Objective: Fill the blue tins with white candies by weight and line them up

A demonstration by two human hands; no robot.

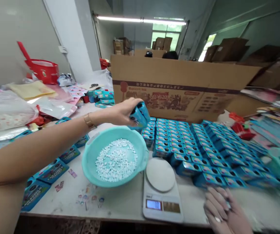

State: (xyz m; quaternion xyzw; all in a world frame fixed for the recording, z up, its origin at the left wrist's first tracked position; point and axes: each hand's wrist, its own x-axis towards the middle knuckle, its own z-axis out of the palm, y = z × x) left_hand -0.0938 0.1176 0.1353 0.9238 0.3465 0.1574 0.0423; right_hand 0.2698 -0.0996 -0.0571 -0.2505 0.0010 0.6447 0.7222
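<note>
My left hand (124, 112) reaches across the basin and grips a pair of small blue boxes (140, 115) from above, at the near left end of the box rows. Below it stands a turquoise basin (87, 162) with many small white tablets (116, 159) inside. My right hand (224, 209) is curled closed over the table's front edge, blurred. A tiny pale thing shows between its thumb and finger, too small to name. Between the hands lies a white kitchen scale (160, 175) with a lit display and a bare plate. Blue boxes (174, 136) stand in tight rows beyond it.
A large cardboard carton (186, 74) walls off the table's back. More blue boxes (53, 170) lie at the left, near small stickers (91, 198). Plastic bags (6, 110) and a red bucket (43, 70) crowd the far left. Another turquoise basin (276, 162) sits at the right edge.
</note>
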